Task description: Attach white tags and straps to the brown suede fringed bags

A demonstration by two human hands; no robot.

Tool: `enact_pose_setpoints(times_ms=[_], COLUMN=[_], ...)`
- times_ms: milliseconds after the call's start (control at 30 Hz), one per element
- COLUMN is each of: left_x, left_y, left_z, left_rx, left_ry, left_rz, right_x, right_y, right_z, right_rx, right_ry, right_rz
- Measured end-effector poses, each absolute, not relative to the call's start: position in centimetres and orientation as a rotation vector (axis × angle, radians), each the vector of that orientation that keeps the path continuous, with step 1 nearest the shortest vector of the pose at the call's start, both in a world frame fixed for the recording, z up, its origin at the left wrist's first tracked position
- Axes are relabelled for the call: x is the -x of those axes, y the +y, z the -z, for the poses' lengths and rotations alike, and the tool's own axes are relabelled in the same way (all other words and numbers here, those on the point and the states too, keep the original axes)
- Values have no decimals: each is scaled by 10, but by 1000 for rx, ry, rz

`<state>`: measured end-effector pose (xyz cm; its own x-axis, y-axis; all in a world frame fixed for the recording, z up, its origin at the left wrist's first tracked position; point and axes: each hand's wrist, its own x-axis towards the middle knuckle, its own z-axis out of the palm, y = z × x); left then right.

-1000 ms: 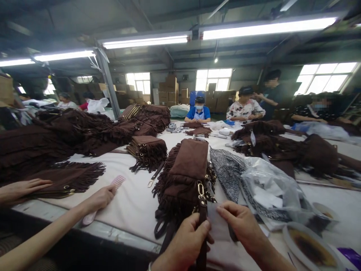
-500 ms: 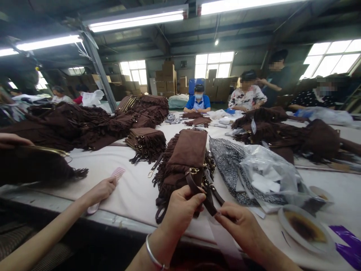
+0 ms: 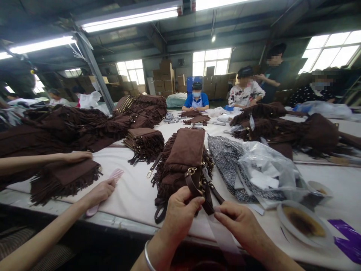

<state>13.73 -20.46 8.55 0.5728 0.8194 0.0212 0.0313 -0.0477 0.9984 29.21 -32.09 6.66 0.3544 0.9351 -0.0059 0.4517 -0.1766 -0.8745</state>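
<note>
Two hands, one strap

The left hand's [image 3: 180,210] fingers are pinched on a brown strap [image 3: 192,185]; the right hand's [image 3: 239,222] are closed on a translucent strip [image 3: 225,237] where it meets the strap. The step looks like fitting strip to strap, which calls for a steady left pinch and careful right guidance. Just beyond, the strap's gold clasp [image 3: 191,171] lies against a fringed bag [image 3: 187,148] on the counter [image 3: 135,188].

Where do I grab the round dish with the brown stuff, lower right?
I'd pinch the near rim of the dish, coming from your side with the right hand. Its open top shows brown stuff in the middle, the pale rim offers an edge, and the clear plastic bag lies beyond the far side.
</note>
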Motion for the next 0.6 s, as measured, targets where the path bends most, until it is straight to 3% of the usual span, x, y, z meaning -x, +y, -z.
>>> enact_pose_setpoints(times_ms=[600], left_x=[-145], left_y=[-213], left_z=[-69], left_rx=[-1317], left_ry=[677], left_rz=[-574], right_x=[-287], right_y=[-306], right_z=[-62], right_rx=[1543], right_ry=[-1100], right_rz=[-880])
